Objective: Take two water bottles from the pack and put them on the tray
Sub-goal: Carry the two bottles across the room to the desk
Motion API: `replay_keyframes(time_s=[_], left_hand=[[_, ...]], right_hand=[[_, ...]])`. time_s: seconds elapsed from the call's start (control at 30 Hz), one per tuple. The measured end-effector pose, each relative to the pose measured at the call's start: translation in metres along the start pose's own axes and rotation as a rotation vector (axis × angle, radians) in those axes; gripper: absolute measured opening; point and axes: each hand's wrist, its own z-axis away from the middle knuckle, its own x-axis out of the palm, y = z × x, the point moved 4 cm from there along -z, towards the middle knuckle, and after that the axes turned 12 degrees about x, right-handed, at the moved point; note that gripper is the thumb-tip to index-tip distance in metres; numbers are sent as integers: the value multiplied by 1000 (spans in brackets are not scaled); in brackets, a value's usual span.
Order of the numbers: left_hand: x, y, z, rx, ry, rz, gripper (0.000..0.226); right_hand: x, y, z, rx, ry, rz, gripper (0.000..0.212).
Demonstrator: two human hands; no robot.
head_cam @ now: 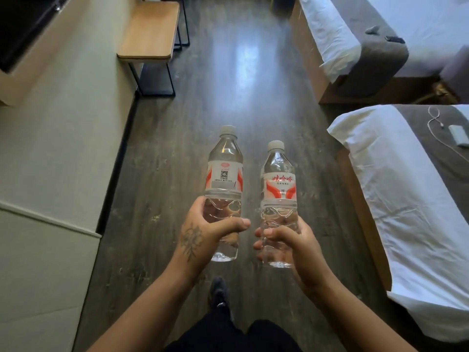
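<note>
I hold two clear water bottles upright in front of me, above the dark wooden floor. Each has a white cap and a white and red label. My left hand, tattooed on its back, grips the lower half of the left bottle. My right hand grips the lower half of the right bottle. The bottles stand side by side, a small gap apart. No pack and no tray are in view.
A wooden side table on black legs stands at the far left against a pale wall. Two beds with white sheets, the near bed and the far bed, line the right side. The floor aisle runs ahead between them.
</note>
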Motion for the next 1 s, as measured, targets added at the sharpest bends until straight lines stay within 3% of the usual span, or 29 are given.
replay_keyframes(time_s=[0.2,1.0], left_hand=[[7,37,-142,17,-17,1,81],[122,161,-708,-5,81,75,66]], right_hand=[[14,-103,-110,-6,3,-64,77],[-29,-509,-576,-4,-61,-24,76]])
